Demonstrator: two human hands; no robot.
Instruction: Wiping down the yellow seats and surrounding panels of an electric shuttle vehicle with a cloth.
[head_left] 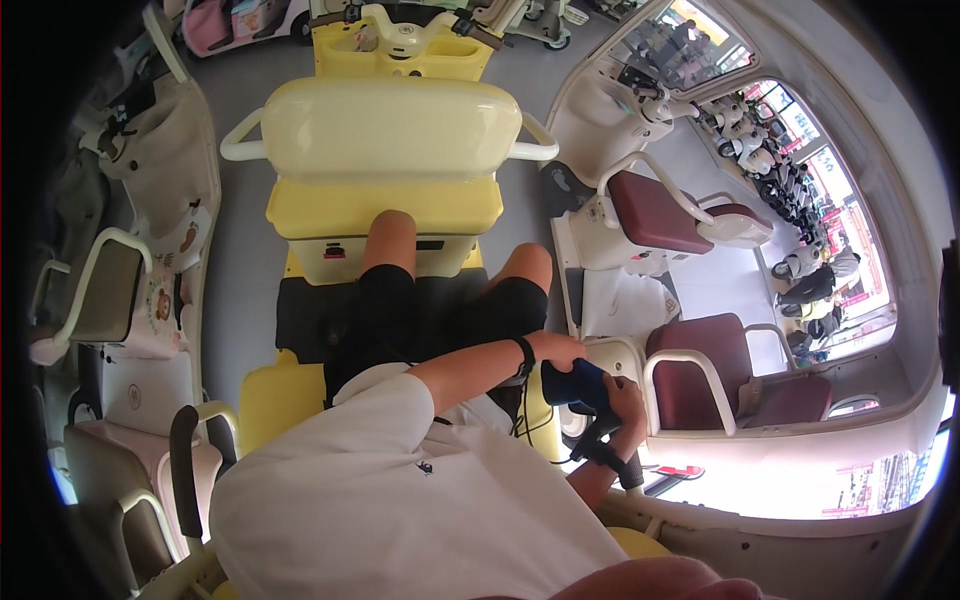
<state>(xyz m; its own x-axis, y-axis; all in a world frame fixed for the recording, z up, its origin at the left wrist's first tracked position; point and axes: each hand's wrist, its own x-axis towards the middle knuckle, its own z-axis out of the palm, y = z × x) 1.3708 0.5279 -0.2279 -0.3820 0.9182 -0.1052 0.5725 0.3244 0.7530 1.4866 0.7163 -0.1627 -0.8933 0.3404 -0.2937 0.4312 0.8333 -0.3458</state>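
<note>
While the person sat on a yellow seat [275,395], both hands worked at a dark blue cloth [576,384], off the body's right side, near a pale seat side. Left hand [557,350] reached across the body, fingers closed on the cloth's upper left end; black wristband [526,357] on that wrist. Right hand [627,402] had its fingers curled on the cloth's right end; black strap [601,452] round the wrist. Cloth was bunched between the 2 hands, exact folds unclear. Thin black cables [521,420] hung beside the left wrist. Ahead of the knees: yellow bench with pale backrest [390,130], then handlebars [405,38] farther forward. Dark mat [305,315] lay underfoot. To the right, 2 maroon seats [697,362] with white armrests; to the left, a pale vehicle [165,190].
</note>
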